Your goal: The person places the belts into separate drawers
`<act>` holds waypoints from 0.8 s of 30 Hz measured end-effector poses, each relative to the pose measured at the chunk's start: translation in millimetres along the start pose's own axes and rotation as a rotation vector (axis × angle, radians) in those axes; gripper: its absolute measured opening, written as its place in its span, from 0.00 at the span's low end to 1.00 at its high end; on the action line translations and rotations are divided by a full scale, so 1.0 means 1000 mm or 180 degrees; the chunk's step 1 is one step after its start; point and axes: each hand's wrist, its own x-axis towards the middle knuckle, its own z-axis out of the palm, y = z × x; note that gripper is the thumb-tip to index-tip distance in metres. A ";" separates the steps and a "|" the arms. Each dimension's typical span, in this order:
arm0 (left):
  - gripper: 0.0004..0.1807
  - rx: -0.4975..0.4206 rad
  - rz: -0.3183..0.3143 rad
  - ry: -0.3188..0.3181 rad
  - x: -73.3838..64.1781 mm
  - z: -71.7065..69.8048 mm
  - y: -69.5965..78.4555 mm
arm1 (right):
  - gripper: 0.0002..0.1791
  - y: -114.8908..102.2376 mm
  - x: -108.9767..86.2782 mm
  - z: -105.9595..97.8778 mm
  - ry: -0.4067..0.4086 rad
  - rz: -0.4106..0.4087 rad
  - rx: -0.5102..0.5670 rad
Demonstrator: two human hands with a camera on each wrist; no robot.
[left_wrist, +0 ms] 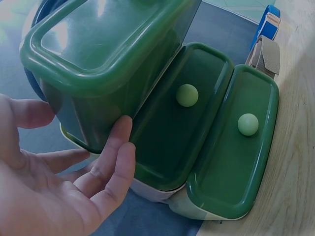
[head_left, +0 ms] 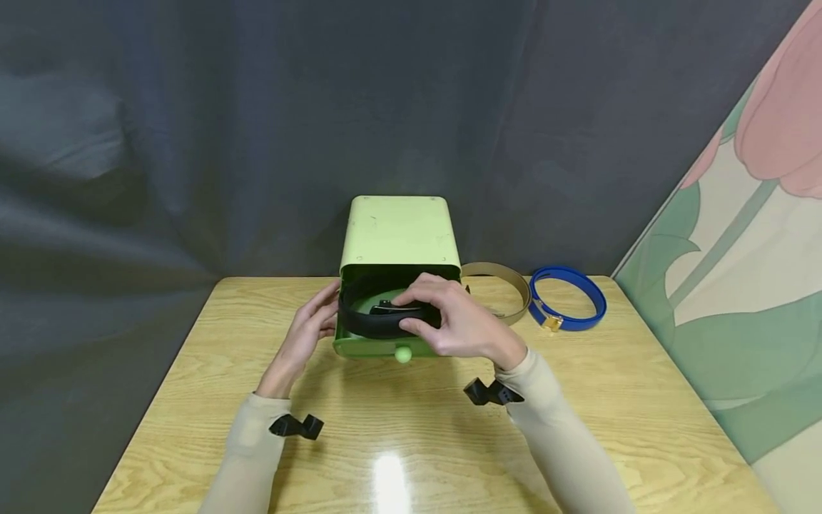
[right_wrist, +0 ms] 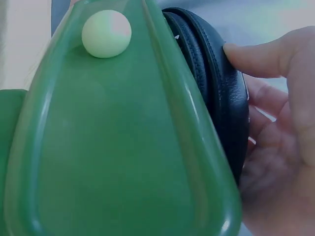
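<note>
A coiled black belt lies partly inside the pulled-out top drawer of a small green cabinet. My right hand pinches the coil's rim between thumb and fingers; in the right wrist view the stitched belt rises above the drawer edge. The buckle end sits inside the coil, its details unclear. At the drawer's left side is my left hand, fingers loosely spread; in the left wrist view a fingertip meets the wall of the drawer. The drawer front bears a round light-green knob.
Two closed drawers, the middle one and the bottom one, sit under the open drawer. Right of the cabinet lie a coiled tan belt and a coiled blue belt with a gold buckle. A dark curtain hangs behind the wooden table.
</note>
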 end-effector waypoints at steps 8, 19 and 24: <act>0.32 -0.0076 0.0003 0.0048 -0.001 0.001 -0.001 | 0.13 0.000 0.008 0.008 0.0150 -0.0487 -0.0311; 0.33 -0.0105 0.0018 0.0061 -0.001 -0.002 -0.001 | 0.13 0.005 0.016 0.017 0.0191 -0.0653 -0.0063; 0.33 -0.0104 -0.0014 0.0013 -0.001 -0.002 0.000 | 0.14 0.012 0.010 0.015 0.0185 -0.0435 0.0066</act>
